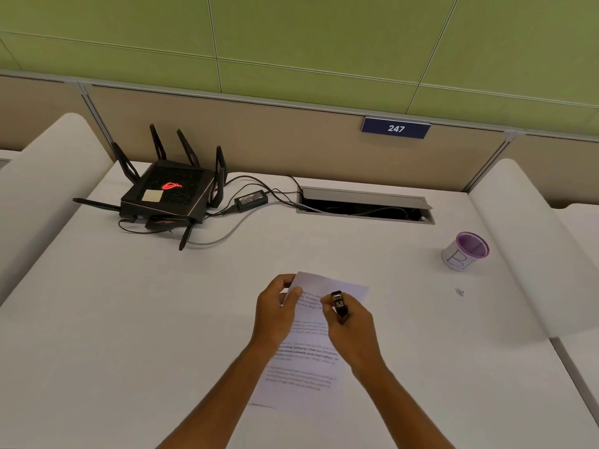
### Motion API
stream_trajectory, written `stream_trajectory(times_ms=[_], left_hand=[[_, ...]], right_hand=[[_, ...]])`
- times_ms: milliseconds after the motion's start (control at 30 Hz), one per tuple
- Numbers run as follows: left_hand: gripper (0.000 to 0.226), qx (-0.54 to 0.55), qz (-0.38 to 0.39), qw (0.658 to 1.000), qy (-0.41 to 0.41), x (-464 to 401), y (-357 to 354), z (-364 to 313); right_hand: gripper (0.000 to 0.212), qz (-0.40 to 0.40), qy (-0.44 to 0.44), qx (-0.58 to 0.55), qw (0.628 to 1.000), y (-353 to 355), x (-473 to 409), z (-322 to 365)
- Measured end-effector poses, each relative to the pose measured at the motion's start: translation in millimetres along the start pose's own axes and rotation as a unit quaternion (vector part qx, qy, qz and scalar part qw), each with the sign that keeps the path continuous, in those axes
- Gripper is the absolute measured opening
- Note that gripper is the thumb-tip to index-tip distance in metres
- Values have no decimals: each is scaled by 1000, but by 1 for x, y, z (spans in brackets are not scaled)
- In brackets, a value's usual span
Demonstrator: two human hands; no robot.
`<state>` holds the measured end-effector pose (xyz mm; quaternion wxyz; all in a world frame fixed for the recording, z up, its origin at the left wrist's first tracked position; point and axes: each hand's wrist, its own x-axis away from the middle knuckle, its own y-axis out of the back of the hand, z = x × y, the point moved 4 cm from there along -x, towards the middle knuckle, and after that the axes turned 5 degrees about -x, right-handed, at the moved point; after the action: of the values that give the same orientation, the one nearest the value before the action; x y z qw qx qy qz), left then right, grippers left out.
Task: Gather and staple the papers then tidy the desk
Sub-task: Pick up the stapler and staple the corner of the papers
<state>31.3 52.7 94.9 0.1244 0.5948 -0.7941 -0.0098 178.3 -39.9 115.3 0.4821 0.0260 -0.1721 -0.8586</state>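
Papers [311, 348] lie on the table [162, 319] right in front of the person, long side running away from them, printed text up. Left hand [275, 311] pinches the far-left corner of the stack, thumb on top, fingers curled under the edge, prob. to keep the sheets squared and lift that corner off the surface so a jaw can slide under. Right hand [348, 322] is wrapped round a small black stapler [339, 306], nose pointed toward the top edge of the sheets, just beside the left thumb. Can't tell whether the stapler mouth is already over the paper or just short of it; view too blurry there. My read: stapling step in hand, tidying not begun.

Table is white, matte, w/ padded cream dividers on both sides. Back left: black router [168, 196] w/ several antennas, red logo lit, sticky note on top, power brick [251, 199] and cables trailing to an open cable hatch [366, 205]. Right side, well apart from the papers: white cup w/ purple rim [465, 251], and a tiny dark bit [459, 291] near it, maybe a clip or loose staples. Behind: beige partition w/ blue "247" plate [395, 128], green wall panels above.
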Motion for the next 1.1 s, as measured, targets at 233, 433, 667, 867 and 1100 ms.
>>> stream_trajectory(times_ms=[233,433,667,867,1100], left_hand=[[17,33,-13,999,-25,16,-12,-14],[27,-5,-14,995,-95,29,-14,-25],[25,-24,4,987,-158,41,-15,-27],[65,-100,5,980,-174,48,-12,-13],[104,-136,121,968,-173,57,-20,-7]], right_hand=[[15,6,-61,-59,996,-18,16,11],[30,0,-92,-147,985,-14,18,11],[21,-17,-143,-224,964,-1,14,5],[13,-25,-174,-354,919,10,12,-1],[17,-16,-179,-417,891,8,16,4]])
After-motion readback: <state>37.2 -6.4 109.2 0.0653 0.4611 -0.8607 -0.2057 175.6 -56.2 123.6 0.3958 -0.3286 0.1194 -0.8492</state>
